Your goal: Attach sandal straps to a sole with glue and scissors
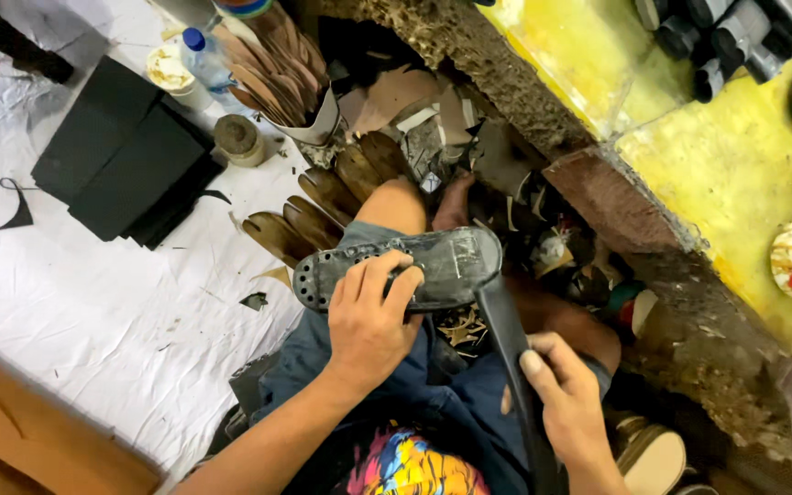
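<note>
The person sits with a grey shoe sole [405, 268] resting across the knee, underside up. The left hand [370, 316] lies over the middle of the sole, fingers curled down on its near edge and pressing it in place, so the sole's toe and heel stick out on either side of the grip. A dark strap [509, 344] runs from the sole's right end down toward the lap. The right hand [568, 403] closes around this strap lower down, thumb on top. Brown leather soles [318, 206] fan out just beyond the knee, beside black sheets [126, 156] on a white cloth [93, 312].
</note>
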